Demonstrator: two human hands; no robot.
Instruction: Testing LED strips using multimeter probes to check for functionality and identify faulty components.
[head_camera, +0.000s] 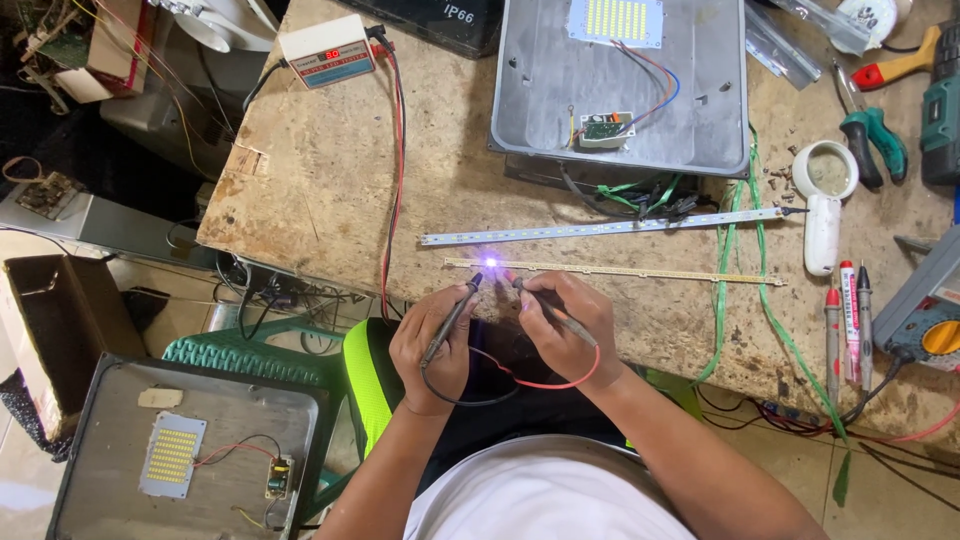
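My left hand (432, 345) grips a black test probe (455, 312) whose tip touches a thin yellowish light strip (640, 271) lying along the workbench's near edge. My right hand (565, 325) holds a second probe (548, 306) with a red lead, its tip on the same strip just right of the first. Between the two tips one small light (491, 262) glows bright violet-white. A second, silver light strip (600, 228) lies parallel just behind it.
A small white tester box (327, 51) with red and black leads sits at the back left. A grey metal lamp housing (620, 90) stands behind the strips. A magnifier (824, 200), screwdrivers, pens and a multimeter (930, 325) crowd the right. Another lamp housing (190, 450) lies lower left.
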